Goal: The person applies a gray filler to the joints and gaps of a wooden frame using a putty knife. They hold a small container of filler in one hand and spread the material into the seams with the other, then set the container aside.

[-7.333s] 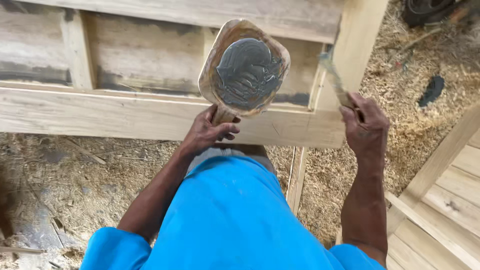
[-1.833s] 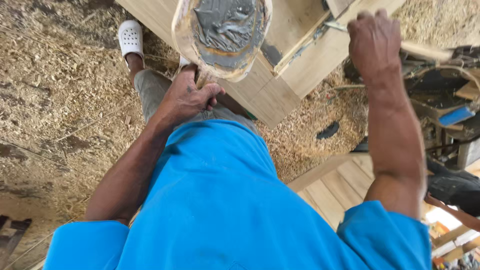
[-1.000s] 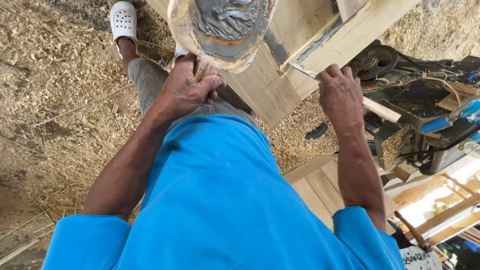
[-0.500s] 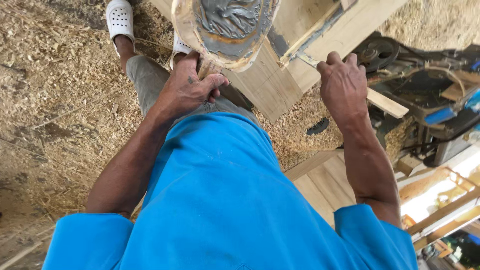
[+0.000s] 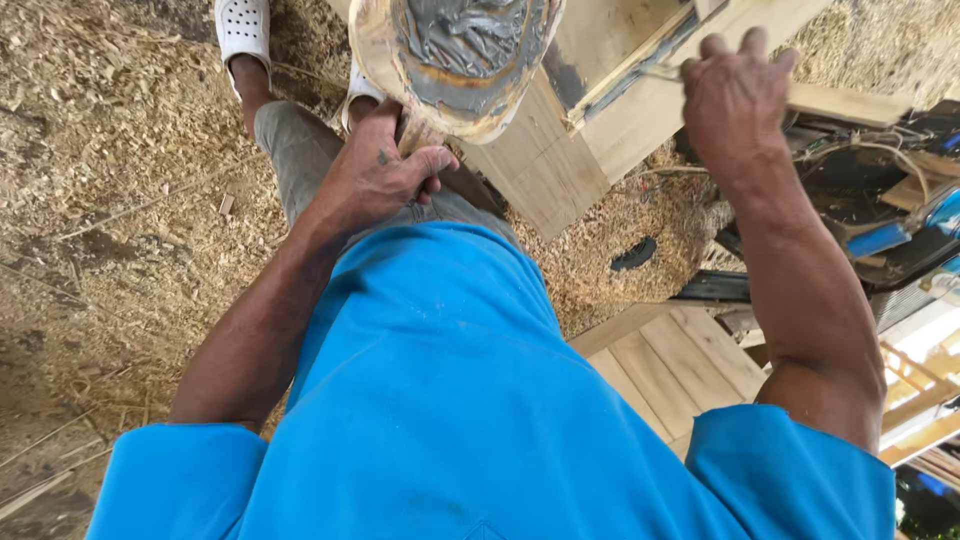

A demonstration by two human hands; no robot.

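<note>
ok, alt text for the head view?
Seen from above, a person in a blue shirt grips a putty-smeared wooden paddle in the left hand and works a thin blade along a wooden frame with the right hand, over sawdust.

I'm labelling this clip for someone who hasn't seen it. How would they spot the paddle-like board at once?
Start at the pale wooden frame running across the top. Just left of it, the left hand grips a handle; above it sits the wooden board. Unlike the bare timber around it, its face is smeared with grey paste.

Two hands: left (image 5: 375,180), right (image 5: 735,95); one paddle (image 5: 455,60); one white shoe (image 5: 241,27).
</note>
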